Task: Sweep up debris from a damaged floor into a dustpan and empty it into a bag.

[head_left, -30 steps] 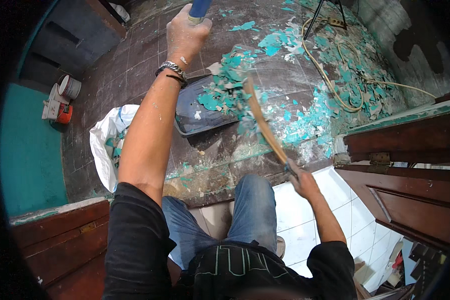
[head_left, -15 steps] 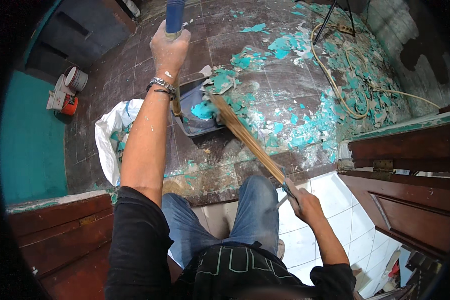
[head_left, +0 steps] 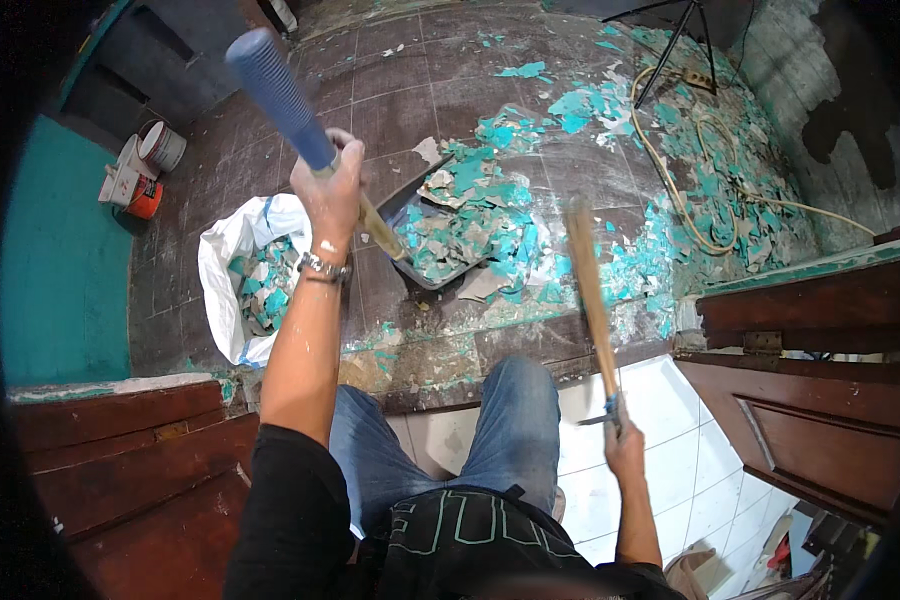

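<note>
My left hand (head_left: 330,195) is closed round the long handle of a dustpan (head_left: 432,281), just below its ribbed blue grip (head_left: 282,98). The dark pan rests on the floor, holding a heap of turquoise and grey paint flakes (head_left: 460,225) that spills past its right side. In my right hand (head_left: 626,448) is the bound end of a stick broom (head_left: 595,300). Its blurred bristles point away from me, right of the pan and apart from it. A white sack (head_left: 217,280), its mouth showing flakes inside, lies beside my left forearm.
More flakes (head_left: 750,215) cover the dark tiles at the right, around a pale cable (head_left: 656,160) and a black tripod (head_left: 708,45). Paint buckets (head_left: 162,147) stand by the left wall. Wooden doors (head_left: 830,415) flank me; white tiles lie below right.
The broom has swung right, away from the dustpan. The pan now holds far more flakes. My left hand has moved slightly down and left, and the handle's top leans left.
</note>
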Motion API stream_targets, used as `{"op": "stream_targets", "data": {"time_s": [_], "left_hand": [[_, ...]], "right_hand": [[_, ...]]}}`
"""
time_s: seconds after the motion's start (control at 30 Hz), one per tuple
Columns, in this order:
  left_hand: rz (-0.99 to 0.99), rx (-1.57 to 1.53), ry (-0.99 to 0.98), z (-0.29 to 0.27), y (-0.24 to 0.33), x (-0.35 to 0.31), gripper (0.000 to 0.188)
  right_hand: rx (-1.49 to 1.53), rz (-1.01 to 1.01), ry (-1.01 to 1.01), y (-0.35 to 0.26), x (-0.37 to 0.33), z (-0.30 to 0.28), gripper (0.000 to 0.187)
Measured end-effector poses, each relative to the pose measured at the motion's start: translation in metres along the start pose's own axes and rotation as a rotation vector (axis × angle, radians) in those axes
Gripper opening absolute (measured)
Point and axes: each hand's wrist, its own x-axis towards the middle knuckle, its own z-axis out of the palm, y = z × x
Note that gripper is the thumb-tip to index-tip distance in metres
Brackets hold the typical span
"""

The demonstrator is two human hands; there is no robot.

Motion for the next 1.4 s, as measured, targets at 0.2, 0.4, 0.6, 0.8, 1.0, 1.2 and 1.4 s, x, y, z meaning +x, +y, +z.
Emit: {"op": "stream_targets", "data": {"time_s": [0.2, 0.4, 0.6, 0.8, 1.0, 1.2, 1.4], "left_hand": [[0.081, -0.045, 0.049, -0.022, 0.010, -0.009, 0.007], [0.113, -0.123, 0.189, -0.031, -0.010, -0.009, 0.009], [0.087, -0.176, 0.165, -0.042, 0.010, -0.010, 0.007], [0.180, -0.131, 0.119, -0.062, 0.001, 0.036, 0.007], [0.174, 0.071, -0.032, -0.047, -0.027, 0.115, 0.007], [0.211, 0.095, -0.013, 0.022, -0.081, 0.174, 0.006], [0.317, 0.118, -0.013, 0.088, -0.112, 0.191, 0.006]], "right_hand": [[0.103, -0.340, -0.072, -0.067, 0.021, 0.007, 0.055], [-0.264, -0.487, -0.129, -0.104, 0.015, -0.013, 0.054], [-0.077, -0.432, 0.111, -0.084, 0.077, -0.073, 0.056], [0.026, -0.440, 0.352, -0.058, 0.207, -0.104, 0.051], [-0.081, -0.407, 0.449, -0.049, 0.328, -0.116, 0.049], [-0.397, -0.354, 0.299, -0.032, 0.412, -0.103, 0.055], [-0.251, -0.465, -0.045, -0.062, 0.396, -0.052, 0.063]]}}
